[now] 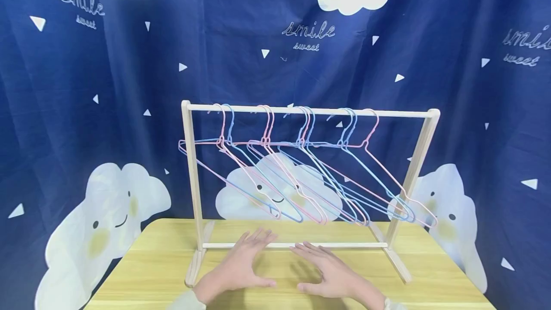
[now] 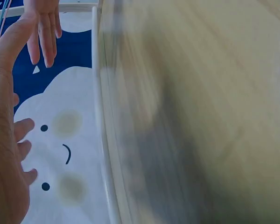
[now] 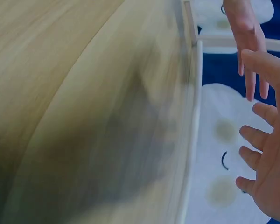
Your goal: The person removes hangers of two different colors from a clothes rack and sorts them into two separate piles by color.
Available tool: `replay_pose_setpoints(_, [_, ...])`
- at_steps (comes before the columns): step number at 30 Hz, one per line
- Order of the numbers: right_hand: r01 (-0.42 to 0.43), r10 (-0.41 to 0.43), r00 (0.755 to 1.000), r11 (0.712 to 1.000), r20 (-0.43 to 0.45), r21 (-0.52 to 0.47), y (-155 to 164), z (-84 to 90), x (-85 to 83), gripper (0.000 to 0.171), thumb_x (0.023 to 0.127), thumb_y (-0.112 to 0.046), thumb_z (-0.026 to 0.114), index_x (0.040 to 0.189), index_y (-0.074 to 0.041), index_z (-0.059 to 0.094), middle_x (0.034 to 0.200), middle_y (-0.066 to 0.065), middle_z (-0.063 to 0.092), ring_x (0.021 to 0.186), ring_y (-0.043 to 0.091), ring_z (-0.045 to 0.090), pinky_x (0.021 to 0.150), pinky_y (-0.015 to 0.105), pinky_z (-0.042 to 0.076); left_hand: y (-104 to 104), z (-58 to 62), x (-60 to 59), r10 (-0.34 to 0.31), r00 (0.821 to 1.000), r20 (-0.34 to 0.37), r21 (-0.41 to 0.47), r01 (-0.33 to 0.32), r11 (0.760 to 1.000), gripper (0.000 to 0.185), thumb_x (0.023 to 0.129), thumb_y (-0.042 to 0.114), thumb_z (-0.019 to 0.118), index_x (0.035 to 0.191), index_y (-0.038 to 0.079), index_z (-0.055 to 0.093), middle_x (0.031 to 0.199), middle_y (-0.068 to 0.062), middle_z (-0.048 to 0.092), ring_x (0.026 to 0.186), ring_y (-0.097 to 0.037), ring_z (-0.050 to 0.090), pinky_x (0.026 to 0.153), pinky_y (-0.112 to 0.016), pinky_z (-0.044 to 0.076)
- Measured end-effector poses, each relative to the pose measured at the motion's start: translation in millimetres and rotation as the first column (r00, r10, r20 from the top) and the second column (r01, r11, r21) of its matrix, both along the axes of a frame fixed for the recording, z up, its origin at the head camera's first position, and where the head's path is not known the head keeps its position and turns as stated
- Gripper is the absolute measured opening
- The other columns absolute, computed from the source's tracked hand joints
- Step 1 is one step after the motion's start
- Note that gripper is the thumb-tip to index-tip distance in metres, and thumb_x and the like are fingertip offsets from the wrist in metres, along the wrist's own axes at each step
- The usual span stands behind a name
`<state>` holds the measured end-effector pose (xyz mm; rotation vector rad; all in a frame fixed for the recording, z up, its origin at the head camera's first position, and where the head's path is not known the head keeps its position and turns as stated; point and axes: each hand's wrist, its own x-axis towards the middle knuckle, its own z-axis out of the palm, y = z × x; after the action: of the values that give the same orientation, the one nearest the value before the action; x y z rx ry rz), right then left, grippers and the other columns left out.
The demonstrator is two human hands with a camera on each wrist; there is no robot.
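Observation:
Both hands are held over the wooden table, in front of a pale wooden rack (image 1: pixel 318 111). My left hand (image 1: pixel 243 264) has its fingers spread and extended, the thumb pointing inward. Opposite it, my right hand (image 1: pixel 329 271) is held much the same way, palm turned inward, with a gap between the two. Neither holds anything; the left wrist view shows the left hand's loose fingers (image 2: pixel 23 128). From the rack's top rail hang several thin hangers, among them a pink hanger (image 1: pixel 372 133) at the right end and a blue hanger (image 1: pixel 356 123) beside it.
The rack's lower bar (image 1: pixel 336 245) runs just beyond the fingertips, between two side feet (image 1: pixel 398 266) on the table (image 1: pixel 142 271). Hanger corners jut forward above the hands. Behind everything falls a dark blue curtain (image 1: pixel 241 80) printed with clouds and triangles.

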<state>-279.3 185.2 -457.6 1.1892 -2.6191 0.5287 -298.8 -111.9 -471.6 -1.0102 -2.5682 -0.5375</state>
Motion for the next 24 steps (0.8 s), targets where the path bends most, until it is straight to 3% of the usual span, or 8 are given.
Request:
replay_pose_setpoints(3, [-0.013, 0.013, 1.000, 1.000, -0.014, -0.002, -4.2, 7.1, 4.4, 0.072, 0.094, -0.058, 0.066, 0.154, -0.024, 0.046, 0.153, 0.010, 0.053, 0.137, 0.040, 0.053, 0.100, 0.068, 0.049, -6.8, 4.2, -1.5, 0.006, 0.999, -0.050, 0.081, -0.002, 0.997, 0.102, 0.073, 0.061, 0.084, 0.158, 0.027, 0.038, 0.158, -0.006, 0.046, 0.148, -0.036, 0.039, 0.120, -0.063, 0.030])
replay_pose_setpoints(6, [-0.035, 0.034, 0.999, 0.999, -0.032, -0.012, -8.7, 15.8, 8.9, 0.070, 0.094, -0.055, 0.067, 0.153, -0.024, 0.047, 0.149, 0.009, 0.057, 0.133, 0.037, 0.057, 0.098, 0.063, 0.053, -14.0, 8.3, -5.8, 0.017, 0.987, -0.161, 0.156, 0.008, 0.988, 0.093, 0.073, 0.055, 0.087, 0.151, 0.022, 0.049, 0.152, -0.005, 0.054, 0.142, -0.034, 0.049, 0.118, -0.058, 0.036])
replay_pose_setpoints(12, [-0.114, 0.113, 0.991, 0.993, -0.069, -0.015, -17.6, 40.7, 16.0, 0.065, 0.097, -0.052, 0.064, 0.152, -0.022, 0.048, 0.146, 0.002, 0.060, 0.130, 0.024, 0.061, 0.104, 0.048, 0.054, -30.9, 22.5, -16.9, 0.062, 0.916, -0.397, 0.288, 0.060, 0.956, 0.076, 0.072, 0.047, 0.089, 0.134, 0.011, 0.065, 0.132, -0.006, 0.069, 0.124, -0.030, 0.065, 0.116, -0.045, 0.044])
replay_pose_setpoints(16, [-0.166, 0.164, 0.980, 0.986, -0.110, -0.016, -24.8, 63.9, 21.7, 0.062, 0.098, -0.050, 0.064, 0.150, -0.020, 0.051, 0.143, -0.003, 0.062, 0.126, 0.019, 0.064, 0.103, 0.042, 0.056, -44.5, 37.0, -21.5, 0.116, 0.882, -0.457, 0.351, 0.059, 0.935, 0.069, 0.075, 0.045, 0.088, 0.130, 0.010, 0.067, 0.126, -0.007, 0.072, 0.117, -0.028, 0.067, 0.112, -0.041, 0.046])
replay_pose_setpoints(20, [-0.183, 0.181, 0.971, 0.983, -0.156, -0.001, -31.0, 85.5, 28.3, 0.058, 0.097, -0.048, 0.066, 0.147, -0.021, 0.054, 0.139, -0.004, 0.065, 0.123, 0.017, 0.066, 0.100, 0.040, 0.058, -56.6, 50.0, -25.5, 0.187, 0.849, -0.495, 0.411, 0.039, 0.911, 0.064, 0.073, 0.038, 0.088, 0.127, 0.010, 0.069, 0.121, -0.005, 0.073, 0.112, -0.028, 0.067, 0.102, -0.046, 0.049])
replay_pose_setpoints(24, [-0.157, 0.156, 0.983, 0.988, -0.099, -0.003, -36.8, 107.3, 35.9, 0.053, 0.098, -0.048, 0.065, 0.146, -0.025, 0.056, 0.140, -0.009, 0.064, 0.126, 0.014, 0.064, 0.102, 0.039, 0.056, -67.6, 60.7, -28.2, 0.272, 0.828, -0.489, 0.488, 0.002, 0.873, 0.065, 0.071, 0.028, 0.088, 0.128, 0.007, 0.067, 0.123, -0.010, 0.070, 0.112, -0.031, 0.063, 0.099, -0.041, 0.049])
